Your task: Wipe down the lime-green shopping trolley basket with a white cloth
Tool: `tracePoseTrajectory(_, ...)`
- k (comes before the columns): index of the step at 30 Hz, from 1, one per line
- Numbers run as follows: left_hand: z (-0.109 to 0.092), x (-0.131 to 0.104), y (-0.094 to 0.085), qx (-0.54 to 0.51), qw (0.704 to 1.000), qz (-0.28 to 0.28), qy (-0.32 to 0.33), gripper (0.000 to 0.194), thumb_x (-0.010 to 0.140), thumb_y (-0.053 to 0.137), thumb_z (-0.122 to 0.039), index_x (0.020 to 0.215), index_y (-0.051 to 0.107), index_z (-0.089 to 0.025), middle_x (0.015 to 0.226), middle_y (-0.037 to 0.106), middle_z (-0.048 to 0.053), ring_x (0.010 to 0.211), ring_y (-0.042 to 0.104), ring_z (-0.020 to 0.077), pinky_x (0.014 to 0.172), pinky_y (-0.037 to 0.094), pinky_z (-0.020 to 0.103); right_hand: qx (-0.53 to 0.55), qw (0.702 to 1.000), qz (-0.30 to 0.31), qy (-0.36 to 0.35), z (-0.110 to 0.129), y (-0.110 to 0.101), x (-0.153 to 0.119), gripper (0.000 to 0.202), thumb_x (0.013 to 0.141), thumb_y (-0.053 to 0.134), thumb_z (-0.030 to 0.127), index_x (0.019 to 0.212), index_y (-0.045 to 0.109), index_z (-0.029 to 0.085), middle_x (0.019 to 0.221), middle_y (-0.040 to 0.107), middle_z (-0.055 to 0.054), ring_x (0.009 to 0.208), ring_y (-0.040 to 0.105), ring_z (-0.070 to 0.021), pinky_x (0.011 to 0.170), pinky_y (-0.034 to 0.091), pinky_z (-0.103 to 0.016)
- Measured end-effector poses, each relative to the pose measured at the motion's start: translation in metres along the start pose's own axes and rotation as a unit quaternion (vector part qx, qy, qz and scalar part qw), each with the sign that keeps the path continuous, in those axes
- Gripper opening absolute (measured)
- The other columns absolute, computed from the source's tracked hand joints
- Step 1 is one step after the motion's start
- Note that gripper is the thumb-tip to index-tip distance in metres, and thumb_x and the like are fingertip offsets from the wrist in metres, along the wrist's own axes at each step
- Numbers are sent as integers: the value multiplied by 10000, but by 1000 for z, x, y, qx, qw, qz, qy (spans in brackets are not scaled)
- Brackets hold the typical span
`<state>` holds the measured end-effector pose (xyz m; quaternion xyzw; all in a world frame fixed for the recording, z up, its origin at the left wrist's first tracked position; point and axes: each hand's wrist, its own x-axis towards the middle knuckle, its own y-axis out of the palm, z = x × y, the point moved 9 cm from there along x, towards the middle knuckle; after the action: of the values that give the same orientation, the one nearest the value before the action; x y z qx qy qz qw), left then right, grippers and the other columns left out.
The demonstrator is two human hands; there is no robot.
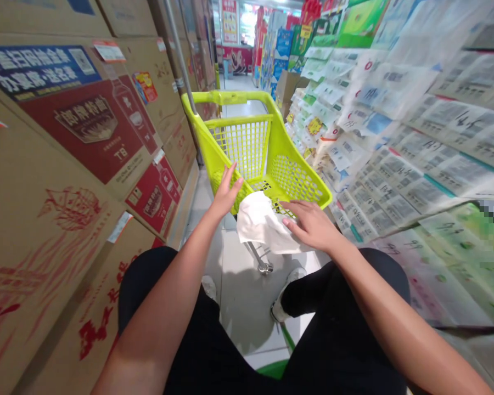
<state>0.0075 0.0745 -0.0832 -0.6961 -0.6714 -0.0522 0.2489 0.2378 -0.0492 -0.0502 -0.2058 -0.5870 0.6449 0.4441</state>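
A lime-green shopping cart (300, 170) stands before my knees, its basket facing me. Over its near rim hangs a white cloth (255, 216), bunched and draped downward. My left hand (225, 193) is at the basket's near left corner with the fingers apart, holding nothing; whether it touches the rim I cannot tell. On the right part of the cloth lies my right hand (308, 222), palm down with the fingers stretched out.
Stacked cardboard cartons (82, 126) wall the left side. Packs of tissue paper (420, 148) are piled along the right. A metal pole (180, 55) rises at the cart's left. Tiled floor (241, 296) runs underneath, and a green seat edge (274, 368) shows between my legs.
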Motion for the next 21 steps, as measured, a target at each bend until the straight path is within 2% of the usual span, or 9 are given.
tracePoseTrajectory(2,-7,-7,-14,19,1000,-17,-5,830,956,428,-788,1599,396,-264,1724,321,135,1636,212,320,1336,149,542,-39,999,18,31,-10,5,9,582,1051,408,627,1178,759,179,1147,785,-140,1116,699,-320,938,438,-417)
tracePoseTrajectory(4,-17,-22,-27,59,998,-22,-15,830,968,429,-762,1592,409,-215,1641,417,189,1564,366,341,1303,253,556,-33,997,41,53,-13,14,16,579,1058,398,629,933,775,207,953,794,-89,953,716,-269,837,393,-371)
tracePoseTrajectory(6,-24,-38,-37,124,992,4,-32,853,918,573,-720,1563,451,-175,1532,515,210,1457,498,359,1248,354,558,-6,997,39,64,-7,21,22,576,1071,393,606,828,747,222,885,783,-52,907,704,-235,803,345,-350)
tracePoseTrajectory(8,-29,-50,-44,164,984,50,-46,781,859,704,-628,1472,548,-170,1409,626,176,1317,612,346,1153,465,517,16,997,28,74,5,24,28,560,1077,399,581,794,730,227,887,782,-31,911,688,-221,813,318,-343)
tracePoseTrajectory(10,-30,-56,-50,176,980,76,-60,581,858,723,-550,1299,663,-177,1220,730,116,1121,698,304,1000,548,443,27,995,30,91,15,26,34,579,1090,366,550,767,720,226,884,779,-24,890,672,-212,813,302,-340)
tracePoseTrajectory(13,-32,-57,-59,175,981,53,-71,377,881,697,-493,1088,717,-179,1021,765,64,934,709,257,827,541,361,28,989,38,140,25,27,41,620,1082,350,580,746,739,233,851,776,-28,876,669,-223,810,292,-347)
tracePoseTrajectory(16,-36,-56,-61,151,986,13,-70,292,873,692,-442,1012,702,-186,968,754,40,888,688,229,775,500,327,37,982,38,180,30,30,43,576,1035,438,636,774,789,260,844,790,-31,909,690,-254,862,312,-381)
tracePoseTrajectory(19,-43,-55,-60,106,993,6,-53,204,877,649,-385,951,697,-201,897,730,11,845,661,206,768,476,311,109,980,15,167,41,36,43,409,1012,532,582,928,828,313,1040,819,-19,1028,706,-274,954,343,-427)
tracePoseTrajectory(21,-48,-52,-63,68,997,-4,-41,170,867,635,-353,919,700,-204,885,721,8,845,655,202,781,482,308,181,972,-17,149,47,39,42,311,982,603,534,1015,816,310,1119,811,-21,1073,708,-275,998,368,-448)
